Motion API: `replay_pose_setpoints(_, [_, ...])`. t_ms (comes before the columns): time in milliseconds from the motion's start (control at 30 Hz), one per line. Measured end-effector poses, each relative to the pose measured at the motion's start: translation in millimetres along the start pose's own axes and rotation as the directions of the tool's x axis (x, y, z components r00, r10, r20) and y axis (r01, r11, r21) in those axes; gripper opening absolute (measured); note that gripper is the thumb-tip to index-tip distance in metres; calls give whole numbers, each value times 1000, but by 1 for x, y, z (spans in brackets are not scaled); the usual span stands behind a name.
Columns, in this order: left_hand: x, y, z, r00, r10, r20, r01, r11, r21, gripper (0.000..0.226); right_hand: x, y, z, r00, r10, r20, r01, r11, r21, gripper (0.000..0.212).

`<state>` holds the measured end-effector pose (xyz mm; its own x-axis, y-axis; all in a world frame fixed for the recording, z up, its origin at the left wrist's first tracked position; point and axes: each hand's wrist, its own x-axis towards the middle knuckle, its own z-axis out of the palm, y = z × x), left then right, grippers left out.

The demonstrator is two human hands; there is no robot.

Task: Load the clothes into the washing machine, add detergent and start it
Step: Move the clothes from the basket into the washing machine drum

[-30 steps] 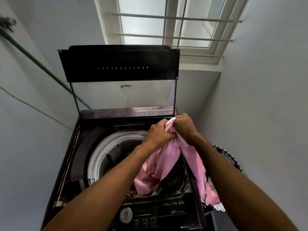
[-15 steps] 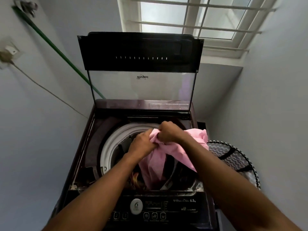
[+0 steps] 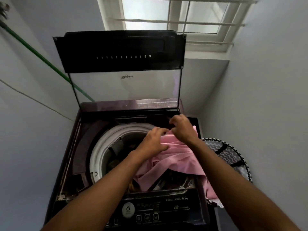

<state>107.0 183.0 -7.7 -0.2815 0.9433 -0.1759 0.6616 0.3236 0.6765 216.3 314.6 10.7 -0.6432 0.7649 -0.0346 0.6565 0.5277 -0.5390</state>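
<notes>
Hands (image 3: pixel 168 137) on soft pink cloth (image 3: pixel 175 157)

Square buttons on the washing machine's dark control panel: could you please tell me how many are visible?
3 square buttons show clearly in a row below the round silver badge: left, middle, right. Others may lie hidden behind the left forearm.

Home laundry nook: washing machine (image 3: pixel 103 164), barred window (image 3: pixel 180 22)
</notes>
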Motion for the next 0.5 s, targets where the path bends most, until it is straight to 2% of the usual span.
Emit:
replay_pose_setpoints(67, [10,23,12,991,130,-11,-130,992,8,65,-7,35,-11,991,100,-92,-101,995,-9,33])
replay_pose_setpoints(133, [17,42,25,979,205,23,-205,979,17,67,-15,70,-15,973,226,-51,-226,974,17,36])
replay_pose_setpoints(200, [23,60,39,965,247,84,-252,966,63,73,-26,104,-18,950,297,92,-301,953,27,40])
replay_pose_setpoints(267, [27,72,52,953,252,168,-277,949,149,81,-41,127,-16,917,268,297,-280,960,-2,50])
replay_pose_setpoints(300, [29,76,58,948,233,217,-277,940,197,86,-48,135,-14,886,245,393,-263,965,-8,60])
replay_pose_setpoints(367, [31,80,68,938,184,294,-274,912,304,96,-61,149,-3,795,253,551,-273,961,-48,98])
replay_pose_setpoints(433, [30,79,73,929,136,343,-276,874,401,103,-68,172,21,755,272,596,-254,960,-117,133])
replay_pose_setpoints(467, [31,78,75,927,125,355,-280,859,429,105,-69,189,39,757,276,592,-251,960,-125,137])
replay_pose_setpoints(500, [31,76,76,926,122,357,-283,850,444,107,-70,201,54,766,272,582,-261,960,-105,132])
